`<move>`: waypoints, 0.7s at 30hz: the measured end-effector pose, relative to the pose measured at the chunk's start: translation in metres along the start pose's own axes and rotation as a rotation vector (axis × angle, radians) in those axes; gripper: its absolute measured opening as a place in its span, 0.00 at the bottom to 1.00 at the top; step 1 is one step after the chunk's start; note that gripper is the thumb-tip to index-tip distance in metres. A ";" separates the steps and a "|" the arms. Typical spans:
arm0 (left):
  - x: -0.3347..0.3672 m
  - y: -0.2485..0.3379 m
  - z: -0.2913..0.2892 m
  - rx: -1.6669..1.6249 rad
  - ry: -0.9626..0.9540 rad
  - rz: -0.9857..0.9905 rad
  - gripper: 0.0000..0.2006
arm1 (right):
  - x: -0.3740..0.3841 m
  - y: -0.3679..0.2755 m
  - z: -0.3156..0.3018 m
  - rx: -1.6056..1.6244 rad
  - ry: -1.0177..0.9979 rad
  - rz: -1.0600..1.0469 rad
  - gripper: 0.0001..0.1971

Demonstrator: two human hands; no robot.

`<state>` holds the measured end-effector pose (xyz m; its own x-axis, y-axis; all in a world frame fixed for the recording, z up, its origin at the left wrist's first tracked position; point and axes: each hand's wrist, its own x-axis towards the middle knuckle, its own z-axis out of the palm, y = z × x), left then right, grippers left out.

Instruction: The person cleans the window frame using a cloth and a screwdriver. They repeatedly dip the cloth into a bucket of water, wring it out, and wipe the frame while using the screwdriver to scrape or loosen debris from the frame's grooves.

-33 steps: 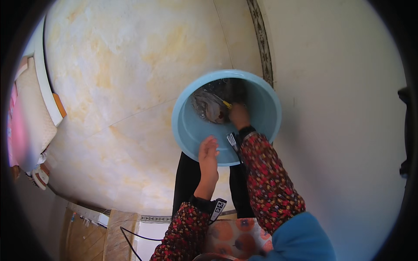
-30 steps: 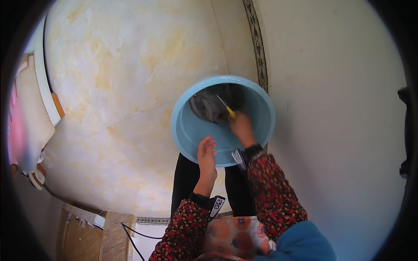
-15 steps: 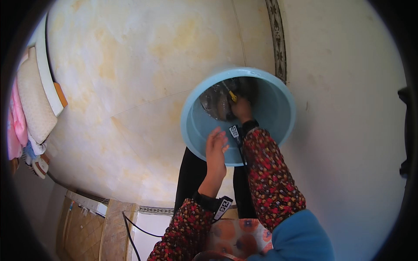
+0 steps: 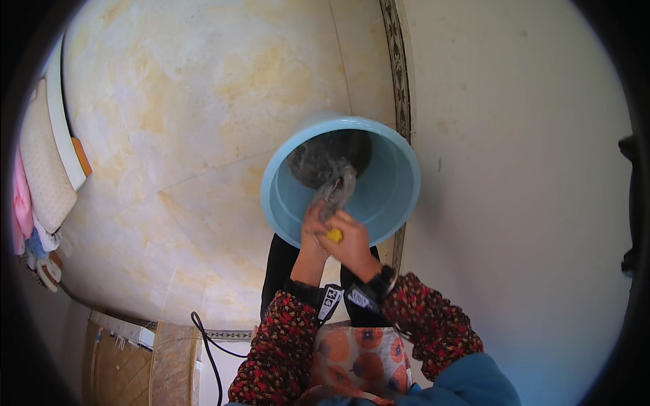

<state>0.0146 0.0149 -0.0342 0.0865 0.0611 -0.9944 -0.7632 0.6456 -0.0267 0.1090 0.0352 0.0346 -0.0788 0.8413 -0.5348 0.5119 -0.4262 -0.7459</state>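
Since the frame half a second earlier, both of my hands had come together at the near rim of the basin, where before the right one was reaching deep inside and the left rested on the rim. The grey cloth (image 4: 333, 191) had been drawn up with them: one end now hung from my fingers while the rest lay bunched in the dark water at the bottom.

My left hand (image 4: 313, 227) was closed on the cloth's upper end. My right hand (image 4: 352, 240) was closed too, pressed against the left, with a small yellow object (image 4: 334, 235) pinched between them; I could not tell what it was.

I counted one light blue basin (image 4: 399, 196), round and plastic, standing on the pale marbled floor (image 4: 169, 135) just in front of my knees and near the white wall (image 4: 528, 169). There was one cloth, one yellow object and two hands, both mine. At the left edge lay one flat cushion-like pad (image 4: 44, 169), and a black cable (image 4: 206, 345) curled on the floor by my left sleeve.
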 end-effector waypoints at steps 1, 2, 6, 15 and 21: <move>-0.004 0.001 -0.001 -0.015 -0.054 -0.003 0.20 | 0.012 0.011 0.005 -0.031 0.042 -0.044 0.10; -0.008 0.000 0.000 -0.030 -0.050 0.007 0.19 | 0.025 0.023 0.009 -0.067 0.073 -0.074 0.10; -0.019 0.003 0.014 -0.011 -0.087 0.162 0.15 | 0.069 0.074 0.010 -0.311 0.094 -0.114 0.12; -0.033 0.021 -0.005 0.041 0.112 0.198 0.32 | 0.113 0.162 0.035 -0.556 0.149 0.123 0.11; -0.033 0.025 -0.013 0.114 0.064 0.194 0.29 | 0.122 0.207 0.087 -0.570 -0.075 -0.046 0.12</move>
<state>-0.0155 0.0189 -0.0037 -0.0980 0.1464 -0.9844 -0.6837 0.7089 0.1735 0.1309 0.0205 -0.2200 -0.1614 0.8202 -0.5488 0.8849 -0.1258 -0.4484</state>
